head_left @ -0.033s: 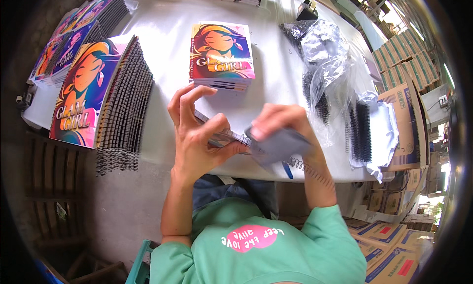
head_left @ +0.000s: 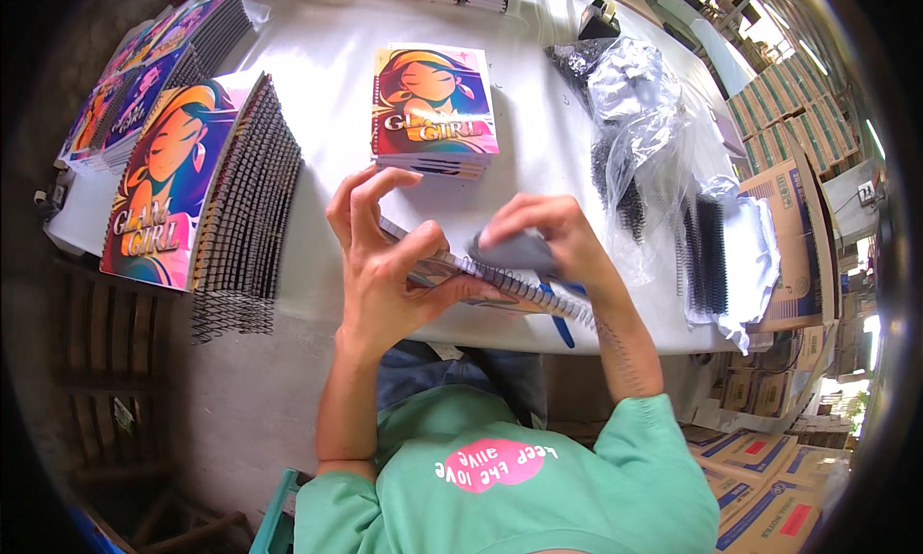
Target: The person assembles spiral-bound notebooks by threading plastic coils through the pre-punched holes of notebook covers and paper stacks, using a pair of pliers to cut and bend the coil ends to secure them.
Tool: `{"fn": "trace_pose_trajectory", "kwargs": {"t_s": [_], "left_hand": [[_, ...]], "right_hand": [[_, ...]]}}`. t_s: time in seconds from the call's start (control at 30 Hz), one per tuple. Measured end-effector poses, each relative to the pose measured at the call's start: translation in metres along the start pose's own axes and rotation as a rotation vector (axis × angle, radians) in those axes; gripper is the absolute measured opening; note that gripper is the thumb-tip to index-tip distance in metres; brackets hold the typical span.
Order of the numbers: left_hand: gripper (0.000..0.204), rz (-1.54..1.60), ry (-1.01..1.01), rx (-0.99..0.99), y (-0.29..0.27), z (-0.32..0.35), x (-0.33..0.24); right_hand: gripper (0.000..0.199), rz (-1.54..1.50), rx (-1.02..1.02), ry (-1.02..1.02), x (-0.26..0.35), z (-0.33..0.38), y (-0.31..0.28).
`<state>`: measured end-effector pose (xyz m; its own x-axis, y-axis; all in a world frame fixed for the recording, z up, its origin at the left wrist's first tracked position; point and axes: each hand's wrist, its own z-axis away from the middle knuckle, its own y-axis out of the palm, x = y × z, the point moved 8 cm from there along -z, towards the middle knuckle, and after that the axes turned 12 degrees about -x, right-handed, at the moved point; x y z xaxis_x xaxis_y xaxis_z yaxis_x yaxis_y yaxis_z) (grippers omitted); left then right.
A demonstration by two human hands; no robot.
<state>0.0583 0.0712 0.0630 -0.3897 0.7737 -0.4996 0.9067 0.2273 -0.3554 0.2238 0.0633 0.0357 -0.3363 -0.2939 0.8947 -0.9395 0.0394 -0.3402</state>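
Observation:
My left hand (head_left: pixel 380 275) grips a notebook (head_left: pixel 510 304) on its edge, with the spiral-bound side turned up. Fingers of my right hand (head_left: pixel 562 237) are closed round a smooth dark grey piece (head_left: pixel 516 252), blurred, at the notebook's coil; its exact kind I cannot make out. From the notebook's right end a loose length of black spiral coil (head_left: pixel 620 357) sticks out along my right forearm. Below the notebook lies a blue-handled tool (head_left: pixel 561 331), partly hidden. Just beyond my hands stands a stack of notebooks (head_left: pixel 433 102) with colourful covers.
More spiral-bound notebooks (head_left: pixel 163 179) are piled at the left of the white table (head_left: pixel 332 102). On the right lie a plastic bag (head_left: pixel 635 102) and black spiral coils (head_left: pixel 707 256) on white paper. Cardboard boxes (head_left: pixel 793 251) stand beyond the right edge.
The grey piece in my right hand has swung up and left off the coil, baring more of the notebook's bound edge. My left hand stays in place.

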Motion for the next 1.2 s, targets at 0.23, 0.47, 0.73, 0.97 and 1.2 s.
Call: {"fn": "trace_pose_trajectory", "kwargs": {"t_s": [0.23, 0.47, 0.73, 0.97, 1.2], "left_hand": [[0.054, 0.010, -0.046, -0.025, -0.002, 0.002, 0.011], [0.057, 0.155, -0.129, -0.125, -0.007, 0.004, 0.024], [0.062, 0.309, -0.274, -0.161, -0.005, 0.012, 0.044], [0.074, 0.515, -0.447, -0.213, 0.003, 0.021, 0.064], [0.090, 0.534, -0.528, -0.166, 0.009, 0.026, 0.072]], "right_hand": [[0.020, 0.010, -0.090, -0.115, 0.007, -0.009, -0.003], [0.031, 0.141, -0.219, -0.108, 0.006, -0.018, -0.009], [0.030, -0.473, -0.046, -0.234, 0.031, -0.022, -0.002], [0.030, -0.581, 0.049, -0.311, 0.053, -0.034, 0.014], [0.033, -0.294, 0.038, -0.413, 0.065, -0.037, 0.030]]}}
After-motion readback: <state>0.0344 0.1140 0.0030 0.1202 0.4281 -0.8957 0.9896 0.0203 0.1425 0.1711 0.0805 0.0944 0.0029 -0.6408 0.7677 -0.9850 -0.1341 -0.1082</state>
